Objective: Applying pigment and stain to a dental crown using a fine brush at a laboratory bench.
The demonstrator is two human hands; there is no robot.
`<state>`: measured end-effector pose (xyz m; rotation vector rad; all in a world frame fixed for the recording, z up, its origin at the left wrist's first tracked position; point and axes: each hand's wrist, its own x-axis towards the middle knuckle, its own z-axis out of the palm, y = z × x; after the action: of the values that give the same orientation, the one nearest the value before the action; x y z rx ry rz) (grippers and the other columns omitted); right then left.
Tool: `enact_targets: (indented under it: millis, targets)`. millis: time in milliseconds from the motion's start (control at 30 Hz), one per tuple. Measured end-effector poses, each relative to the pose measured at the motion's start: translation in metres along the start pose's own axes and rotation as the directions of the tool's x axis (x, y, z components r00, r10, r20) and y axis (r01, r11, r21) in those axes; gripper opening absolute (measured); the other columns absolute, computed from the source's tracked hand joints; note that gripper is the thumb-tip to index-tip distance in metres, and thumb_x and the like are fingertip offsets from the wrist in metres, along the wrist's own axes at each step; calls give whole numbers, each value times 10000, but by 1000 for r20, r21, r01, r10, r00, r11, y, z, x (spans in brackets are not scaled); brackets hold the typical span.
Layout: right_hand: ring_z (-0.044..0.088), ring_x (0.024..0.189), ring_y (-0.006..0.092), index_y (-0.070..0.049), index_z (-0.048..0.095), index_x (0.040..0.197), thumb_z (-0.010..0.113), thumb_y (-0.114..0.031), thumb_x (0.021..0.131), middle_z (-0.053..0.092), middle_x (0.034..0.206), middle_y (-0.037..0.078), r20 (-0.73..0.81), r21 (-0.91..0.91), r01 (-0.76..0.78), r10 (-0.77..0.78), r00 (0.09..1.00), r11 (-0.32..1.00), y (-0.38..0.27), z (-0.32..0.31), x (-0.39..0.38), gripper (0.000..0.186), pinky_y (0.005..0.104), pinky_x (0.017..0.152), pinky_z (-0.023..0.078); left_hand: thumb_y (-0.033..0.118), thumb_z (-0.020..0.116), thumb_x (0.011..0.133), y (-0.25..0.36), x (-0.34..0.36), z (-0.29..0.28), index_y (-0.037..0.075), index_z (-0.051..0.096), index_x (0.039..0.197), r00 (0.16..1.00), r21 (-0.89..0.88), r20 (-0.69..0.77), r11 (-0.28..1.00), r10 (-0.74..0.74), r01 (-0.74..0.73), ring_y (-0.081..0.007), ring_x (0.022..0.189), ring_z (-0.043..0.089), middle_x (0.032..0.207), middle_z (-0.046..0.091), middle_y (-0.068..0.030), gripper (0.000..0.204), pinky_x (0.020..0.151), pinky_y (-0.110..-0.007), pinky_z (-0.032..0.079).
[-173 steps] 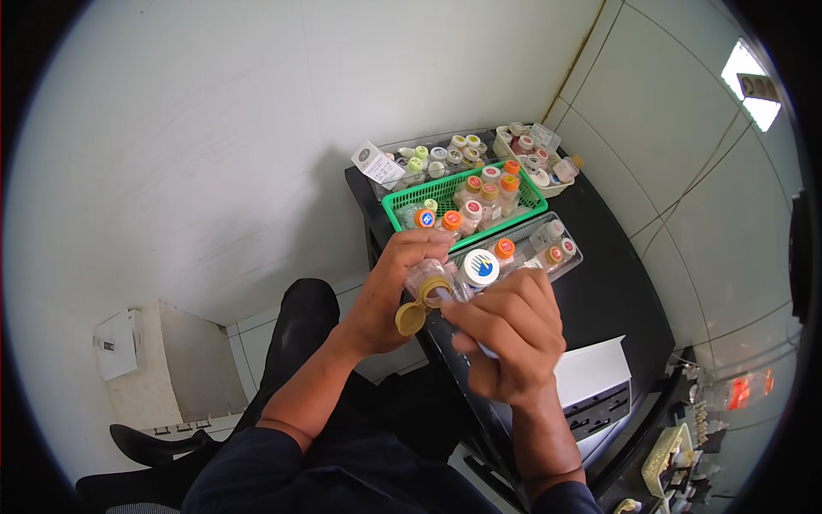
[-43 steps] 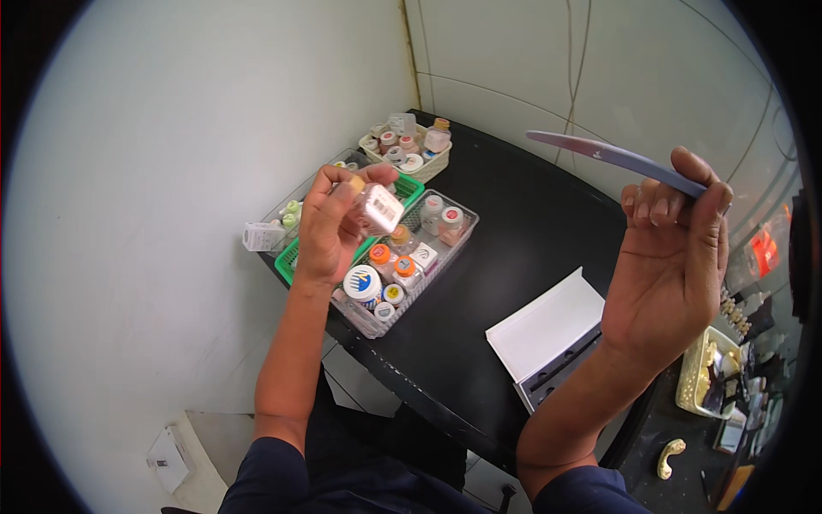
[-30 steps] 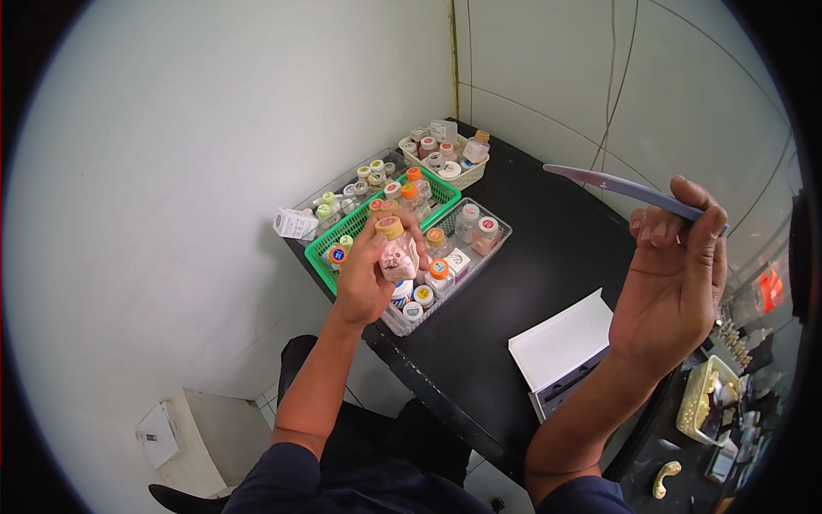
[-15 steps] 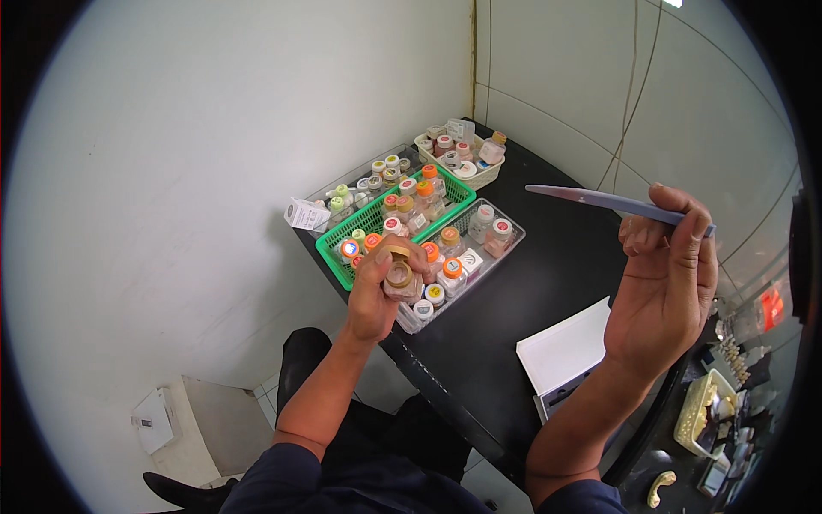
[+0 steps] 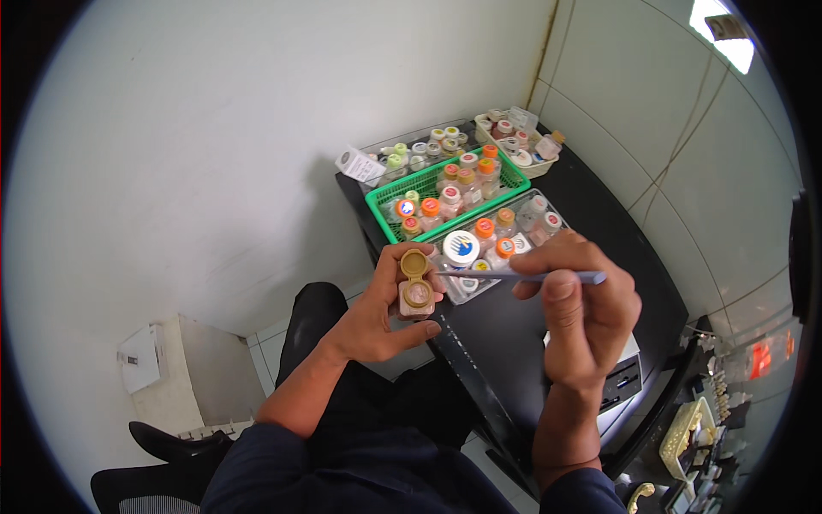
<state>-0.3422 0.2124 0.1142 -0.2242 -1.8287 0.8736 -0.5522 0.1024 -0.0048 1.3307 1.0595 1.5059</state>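
Note:
My left hand is closed around a small clear jar of pinkish contents, its gold flip cap open, at the table's front edge. My right hand grips a lavender spatula held level, its thin tip near the jar; I cannot tell whether they touch. Just beyond both hands, a clear tray holds several capped jars, including a large white-lidded one.
A green basket and a back clear tray hold more jars; a cream basket is behind, on the black table. A white-and-black box lies right. A side counter holds another basket. Walls border the table.
My left hand has lowered the jar toward me, its cap now swung fully open. My right hand has brought the spatula down and leftward to the jar. The view has shifted.

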Motion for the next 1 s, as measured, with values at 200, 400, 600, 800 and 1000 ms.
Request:
enact_targets:
  millis: [200, 400, 600, 800, 1000]
  targets:
    - [637, 684, 261, -13, 787, 965, 794, -153, 937, 719, 796, 78, 245, -32, 136, -124, 961, 990, 4, 42, -11, 144, 381, 697, 470, -43, 760, 914, 5, -27, -22, 78, 313, 1596, 978, 279, -63, 944, 200, -175, -174, 1187, 608, 1276, 574, -90, 824, 993, -342, 536]
    - [635, 697, 246, -33, 792, 1007, 850, -158, 871, 721, 832, 62, 315, -55, 233, -204, 927, 971, 8, 56, -18, 193, 379, 695, 461, -29, 772, 914, 4, -31, -30, 76, 321, 1590, 967, 253, -73, 942, 246, -220, -171, 1165, 610, 1269, 578, -97, 820, 977, -341, 538]
    - [631, 703, 232, -39, 801, 1029, 871, -169, 837, 712, 833, 53, 334, -85, 214, -174, 926, 973, 18, 55, -17, 242, 374, 686, 451, 38, 859, 903, -3, -27, -35, 65, 318, 1590, 986, 199, -57, 969, 158, -144, -167, 1117, 611, 1250, 578, -90, 875, 962, -345, 540]
    - [627, 704, 224, -40, 801, 1025, 878, -162, 796, 700, 831, 37, 326, -124, 182, -133, 936, 975, 30, 63, -19, 271, 369, 683, 451, 72, 900, 894, -22, -20, -41, 52, 329, 1576, 979, 209, -61, 962, 192, -176, -184, 1087, 625, 1238, 575, -93, 890, 960, -358, 544]
    - [626, 721, 214, -50, 805, 1046, 880, -144, 771, 696, 860, 31, 334, -143, 180, -124, 934, 973, 50, 73, -26, 301, 358, 683, 453, 20, 880, 889, -36, -25, -58, 83, 341, 1592, 996, 236, -47, 970, 76, -62, -205, 1276, 628, 1348, 598, -118, 888, 1007, -358, 555]
